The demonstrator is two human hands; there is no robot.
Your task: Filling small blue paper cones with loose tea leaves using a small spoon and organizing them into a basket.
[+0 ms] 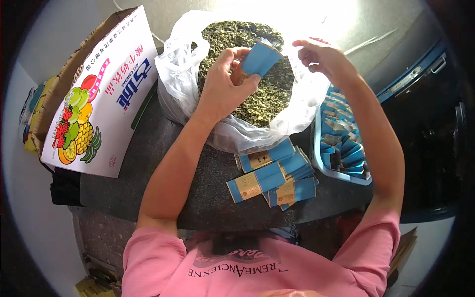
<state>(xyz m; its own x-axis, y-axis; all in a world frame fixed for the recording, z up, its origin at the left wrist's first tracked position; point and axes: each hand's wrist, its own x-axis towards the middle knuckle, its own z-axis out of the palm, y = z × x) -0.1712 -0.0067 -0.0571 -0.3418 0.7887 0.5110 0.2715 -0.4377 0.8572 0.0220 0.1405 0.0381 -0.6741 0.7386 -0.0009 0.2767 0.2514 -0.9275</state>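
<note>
My left hand (225,81) is closed round a blue paper packet (261,58), held tilted above a white plastic bag (173,69). Dried green leaves (264,106) fill the bag, whose mouth is spread wide. Over the bag's right rim hovers my right hand (324,59), index finger stretched out and the others loosely bent; I see nothing in it. Several flat blue-and-tan packets (272,180) lie overlapped in front of the bag. To their right, a light blue plastic basket (341,175) holds many blue packets standing close together, partly hidden by my right forearm.
A white carton (106,99) with printed fruit stands at the left of the dark table (163,198). Beyond the basket at the right is a dark case-like object with a blue edge and metal latch (438,64). The table's curved front edge runs close to my body.
</note>
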